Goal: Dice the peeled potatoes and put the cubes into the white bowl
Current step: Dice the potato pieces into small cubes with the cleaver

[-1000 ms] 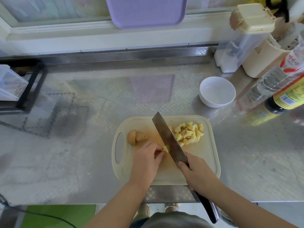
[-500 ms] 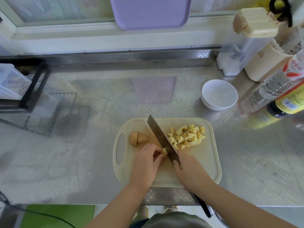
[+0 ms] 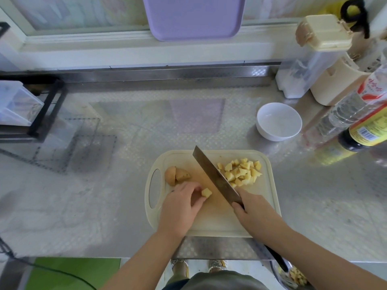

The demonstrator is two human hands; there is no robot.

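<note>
On the patterned steel counter (image 3: pixel 125 143) sits a cream plastic cutting board (image 3: pixel 211 225), with a round white bowl (image 3: pixel 278 122), no cubes in it, just beyond its far right corner. A broad steel cleaver (image 3: pixel 215 176) slants from near right to far left, its handle wrapped by the right hand (image 3: pixel 255 212). A heap of yellow potato cubes (image 3: pixel 240 172) lies right of the blade. Just left of it, the left hand (image 3: pixel 180 208) pinches one small potato chunk (image 3: pixel 206 192), with nothing between.

Home kitchen. Embossed stainless-steel tabletop (image 3: pixel 104 206) runs under window sill. Cream cutting board (image 3: pixel 270 206) carries cleaver (image 3: pixel 215 178), potato cubes (image 3: pixel 240 172), potato piece (image 3: pixel 206 192). Nearby: white bowl (image 3: pixel 278 122), dark sauce bottle (image 3: pixel 360 137), clear bottle (image 3: pixel 351 109), cream utensil holder (image 3: pixel 335 86), lidded clear container (image 3: pixel 303 70). Lavender tray (image 3: pixel 192 15) leans at window.
</note>
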